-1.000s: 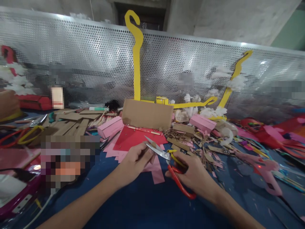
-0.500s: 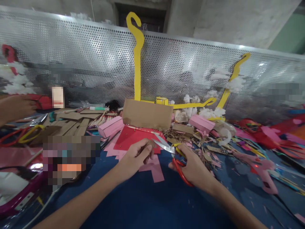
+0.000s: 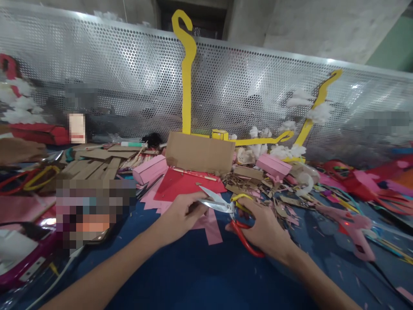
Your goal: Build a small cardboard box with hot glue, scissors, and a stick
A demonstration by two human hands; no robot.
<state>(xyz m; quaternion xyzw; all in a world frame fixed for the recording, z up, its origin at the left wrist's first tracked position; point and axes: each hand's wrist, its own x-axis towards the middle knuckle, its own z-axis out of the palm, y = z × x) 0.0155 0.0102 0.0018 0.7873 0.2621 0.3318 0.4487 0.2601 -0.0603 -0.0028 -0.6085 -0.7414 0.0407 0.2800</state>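
My right hand [image 3: 260, 221] grips a pair of scissors [image 3: 222, 206] by its yellow and red handles, with the blades spread apart and pointing left. Close to the blade tips, my left hand [image 3: 182, 215] is closed in a pinch on a small brown piece, apparently cardboard, mostly hidden by the fingers. A tiny brown scrap [image 3: 198, 184] shows just above the upper blade. Beneath and behind the hands lie a red sheet [image 3: 167, 185] and pink paper pieces [image 3: 213, 232] on the blue table [image 3: 206, 275].
A cardboard box [image 3: 200, 153] stands behind, near a tall yellow hook-shaped cutout [image 3: 186, 86]. Brown scraps [image 3: 254, 181] and a pink glue gun [image 3: 351, 226] lie right. Cardboard strips [image 3: 103, 168] and other scissors [image 3: 41, 176] lie left, near another person's hand [image 3: 22, 150].
The scissors have opened wider, and their blades have moved left to my left hand's fingertips. A small scrap now shows above them. The other person's hand at left has moved lower.
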